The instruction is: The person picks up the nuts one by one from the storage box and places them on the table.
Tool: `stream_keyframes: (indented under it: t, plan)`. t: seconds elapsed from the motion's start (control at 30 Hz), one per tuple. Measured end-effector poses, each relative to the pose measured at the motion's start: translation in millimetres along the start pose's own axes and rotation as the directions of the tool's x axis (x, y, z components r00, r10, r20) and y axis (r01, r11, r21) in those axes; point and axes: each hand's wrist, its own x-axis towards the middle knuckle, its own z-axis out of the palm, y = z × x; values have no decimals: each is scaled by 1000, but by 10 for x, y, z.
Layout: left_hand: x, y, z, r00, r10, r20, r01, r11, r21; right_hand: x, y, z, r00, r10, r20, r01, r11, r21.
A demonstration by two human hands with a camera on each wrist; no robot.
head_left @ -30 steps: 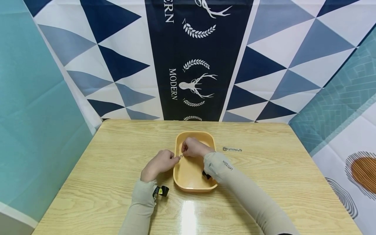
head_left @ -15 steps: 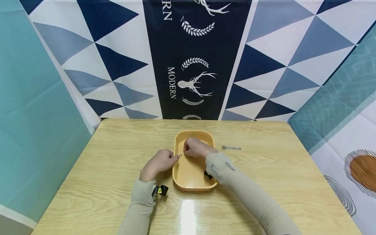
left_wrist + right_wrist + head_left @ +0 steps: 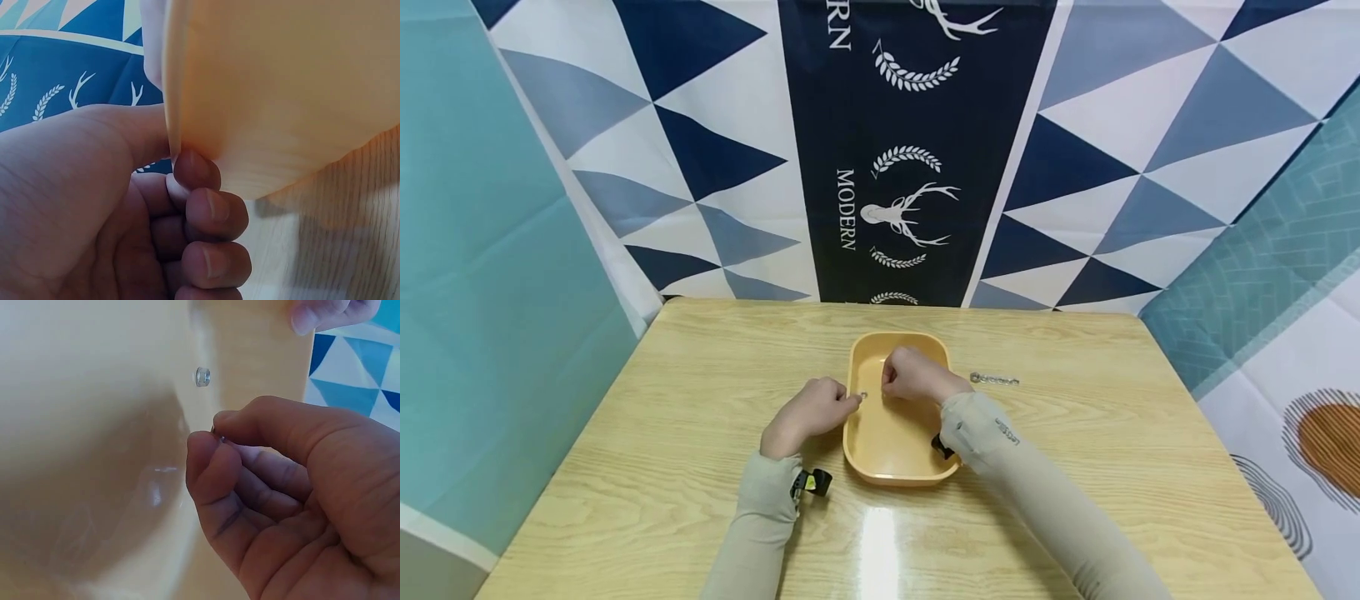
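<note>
A yellow-orange plastic tray [image 3: 891, 454] stands on the table. My left hand [image 3: 814, 410] grips its left rim, thumb inside and curled fingers against the outer wall, as the left wrist view shows. My right hand [image 3: 916, 373] is inside the tray, over its middle. Thumb and index finger pinch a tiny metal piece [image 3: 218, 434], mostly hidden by the fingertips, so its kind is unclear. One small silver hex nut [image 3: 202, 377] lies in the tray near the left wall, close to my left thumb and apart from my right fingers.
On the table right of the tray, a row of several small metal nuts or rings [image 3: 994, 379] runs sideways. The wooden table [image 3: 715, 358] ends at a patterned cloth [image 3: 898, 208] behind. My right forearm crosses the tray's right rim.
My right hand has shifted to the right inside the tray, away from the nut near the left wall. My left hand keeps its grip on the rim.
</note>
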Motion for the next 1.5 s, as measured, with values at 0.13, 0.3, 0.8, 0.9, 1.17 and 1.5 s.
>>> stream_keyframes:
  t: [0.13, 0.3, 0.8, 0.9, 1.17, 1.5]
  plan:
    - [5, 0, 0, 1000, 7, -4, -7, 1000, 1, -17, -5, -10, 1000, 9, 2, -9, 1000, 7]
    - [2, 7, -5, 1000, 6, 0, -6, 1000, 2, -36, -21, -28, 1000, 4, 0, -4, 1000, 14]
    - [14, 10, 1, 1000, 10, -12, -10, 1000, 13, -87, -60, -148, 999, -1, -37, 1, 1000, 17]
    - [12, 8, 3, 1000, 13, -17, -12, 1000, 14, -97, -50, -171, 999, -14, -49, 15, 1000, 13]
    - [7, 0, 8, 1000, -2, -5, 2, 1000, -6, -184, -65, -258, 999, 16, -39, -13, 997, 76]
    - [4, 0, 13, 1000, 8, -21, -7, 1000, 8, -277, -47, -397, 998, 36, -43, -31, 993, 116]
